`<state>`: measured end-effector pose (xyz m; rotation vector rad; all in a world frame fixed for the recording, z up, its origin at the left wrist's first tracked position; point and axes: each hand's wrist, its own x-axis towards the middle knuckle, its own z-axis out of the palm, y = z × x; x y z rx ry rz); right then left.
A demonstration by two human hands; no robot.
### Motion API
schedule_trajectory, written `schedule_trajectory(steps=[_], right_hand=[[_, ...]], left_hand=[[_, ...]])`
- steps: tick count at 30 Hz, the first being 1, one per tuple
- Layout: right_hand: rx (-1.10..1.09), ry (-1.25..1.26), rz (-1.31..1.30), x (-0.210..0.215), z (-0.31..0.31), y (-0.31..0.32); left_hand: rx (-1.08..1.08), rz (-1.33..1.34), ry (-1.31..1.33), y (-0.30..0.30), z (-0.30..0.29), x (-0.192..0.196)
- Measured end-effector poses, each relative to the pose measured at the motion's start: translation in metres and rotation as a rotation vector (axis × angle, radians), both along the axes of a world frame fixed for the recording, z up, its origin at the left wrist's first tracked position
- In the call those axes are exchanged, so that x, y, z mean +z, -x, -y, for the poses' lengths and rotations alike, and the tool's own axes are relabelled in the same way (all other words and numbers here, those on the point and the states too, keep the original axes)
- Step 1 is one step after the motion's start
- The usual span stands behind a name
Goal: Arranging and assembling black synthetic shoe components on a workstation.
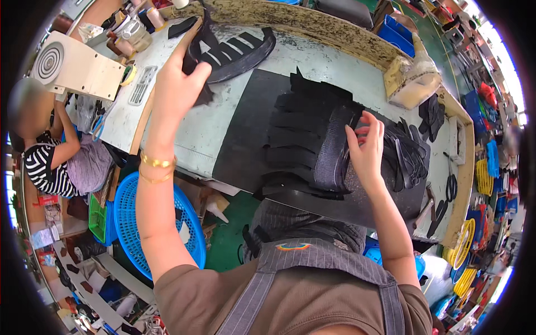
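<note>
My left hand [180,81] is raised at the far left of the worktable, closed round a black strip [196,47]. What the strip is made of I cannot tell. Just right of it lies a curved black piece [240,66] with several slits. On the black mat [240,123] lie black flat pieces [293,131] with several strap-like ends pointing left, and a ribbed band [333,148] along their right side. My right hand [368,142] hovers at or beside that band's right edge, fingers curved but apart, nothing visible in them; contact is unclear.
Loose black strips [407,156] are heaped right of my right hand. Black-handled scissors [451,184] lie near the table's right edge. A yellowish machine head [413,84] stands at the back right. A blue basket [125,223] sits below left; a co-worker [61,145] sits beyond it.
</note>
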<state>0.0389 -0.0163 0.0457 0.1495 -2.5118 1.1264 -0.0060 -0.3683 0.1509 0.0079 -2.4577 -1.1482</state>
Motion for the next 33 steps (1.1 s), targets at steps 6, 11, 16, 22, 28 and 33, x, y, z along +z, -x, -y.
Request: schedule_trajectory(steps=[6,11,16,22,28,33], right_hand=[[-0.053,-0.011,0.021,-0.016,-0.014,0.014],[-0.057,-0.038,0.094,-0.015,-0.022,0.014],[0.081,-0.07,-0.058,0.002,0.005,-0.004],[0.363,0.153,0.071,0.005,0.007,-0.012],[0.268,0.059,0.288,-0.032,-0.005,-0.005],[0.2,0.086,0.353,-0.015,0.022,-0.011]], left_hand=[[-0.058,0.023,0.767,0.073,0.022,-0.046],[-0.214,-0.044,0.575,0.01,-0.096,-0.048],[-0.541,0.353,-0.023,-0.039,-0.171,-0.083],[-0.451,0.486,-0.463,-0.036,-0.164,-0.109],[-0.321,0.428,-0.903,-0.082,-0.103,-0.063],[-0.328,0.309,-0.641,-0.086,-0.061,-0.042]])
